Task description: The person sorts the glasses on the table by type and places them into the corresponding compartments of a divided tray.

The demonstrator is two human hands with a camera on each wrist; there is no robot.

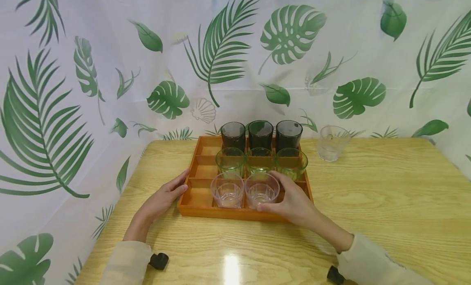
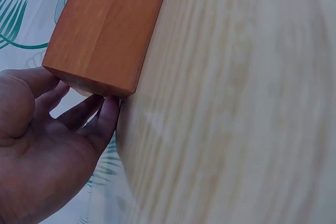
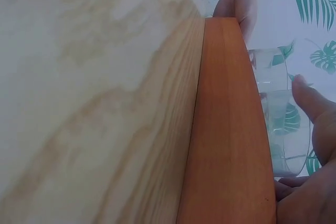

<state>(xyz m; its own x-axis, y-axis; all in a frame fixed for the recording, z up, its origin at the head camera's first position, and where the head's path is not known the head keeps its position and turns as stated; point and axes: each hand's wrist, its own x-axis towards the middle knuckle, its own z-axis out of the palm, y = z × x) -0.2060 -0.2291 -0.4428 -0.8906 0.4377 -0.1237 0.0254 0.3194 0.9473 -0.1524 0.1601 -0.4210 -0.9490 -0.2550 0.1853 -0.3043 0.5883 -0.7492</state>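
An orange-brown wooden tray (image 1: 195, 211) with compartments stands on the table. My left hand (image 1: 165, 199) touches its left wall with the fingertips; in the left wrist view that hand (image 2: 52, 145) meets the tray's end (image 2: 105, 35). In the front row are two clear cups, the left one (image 1: 226, 191) standing free of any hand. My right hand (image 1: 296, 201) holds the other clear cup (image 1: 257, 191), fingers and thumb around its right side. Green cups (image 1: 229, 164) fill the middle row, dark grey cups (image 1: 233, 133) the back row. The right hand's lower fingers are partly hidden in the right wrist view.
Another clear cup (image 1: 329, 146) stands on the wooden table (image 1: 382, 195), to the right of the tray near the back edge. A white cloth (image 1: 228, 101) with green leaf prints hangs behind the table. The tray's left column holds no cups.
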